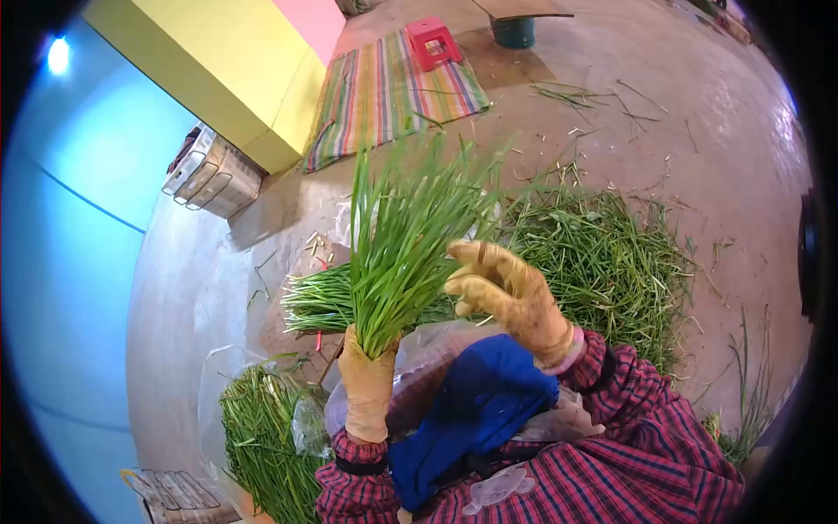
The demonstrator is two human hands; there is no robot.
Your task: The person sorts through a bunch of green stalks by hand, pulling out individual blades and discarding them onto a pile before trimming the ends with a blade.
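Note:
My left hand (367, 375), in a yellowish glove, grips a bunch of long green leafy stalks, like garlic chives (406, 244), near its lower end. The blades fan upward and to the right, their tips blurred. To the right of the bunch my right hand (511, 297), gloved too, is raised with fingers apart and a little curled; nothing shows in it. Behind the held bunch lies a pile of trimmed chives (319, 299) with pale ends toward the left. A blue cloth (480, 384) covers my lap, with clear plastic around it.
A large heap of loose green blades (602, 262) spreads on the floor at right. At lower left stands a clear plastic bag of greens (262, 428). Farther off are a striped mat (375, 96), a red stool (432, 44), a green bucket (513, 33) and a yellow pillar (227, 61).

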